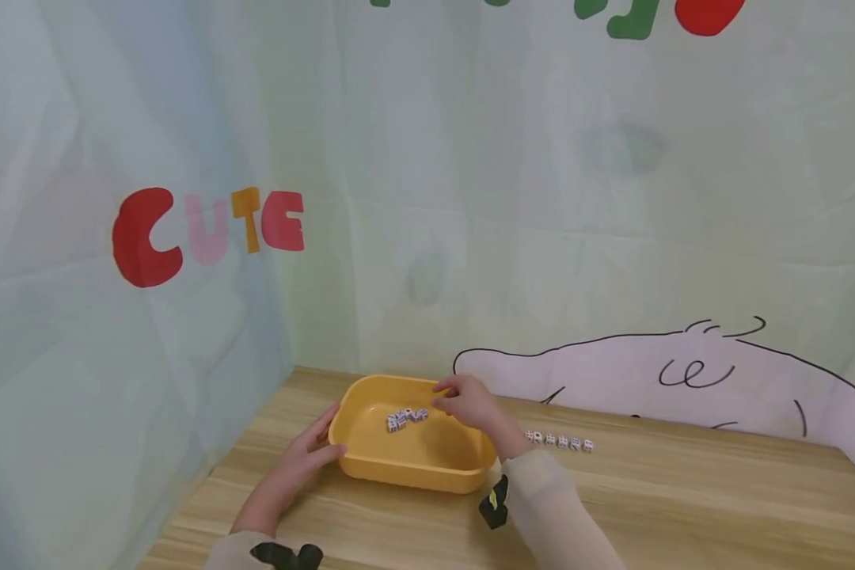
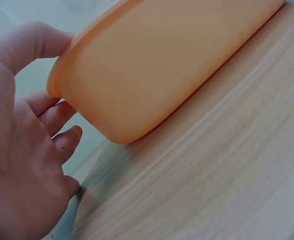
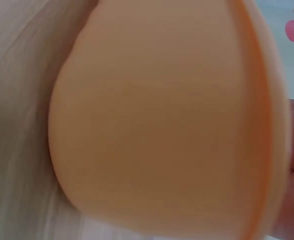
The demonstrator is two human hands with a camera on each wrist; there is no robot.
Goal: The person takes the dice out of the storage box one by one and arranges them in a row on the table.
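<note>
A yellow plastic basin with rounded corners stands on the wooden table. Inside it, towards the back, several white dice lie clustered. My left hand holds the basin's left end; in the left wrist view the thumb lies at the rim and the other fingers are beneath it. Over the basin's right half hovers my right hand, thumb and forefinger apart, with no object visible between them. In the right wrist view the basin's wall hides most of that hand.
To the right of the basin, several more dice stand in a row on the table. A printed cloth hangs behind the table and along its left side. Dark bands sit at both sleeves.
</note>
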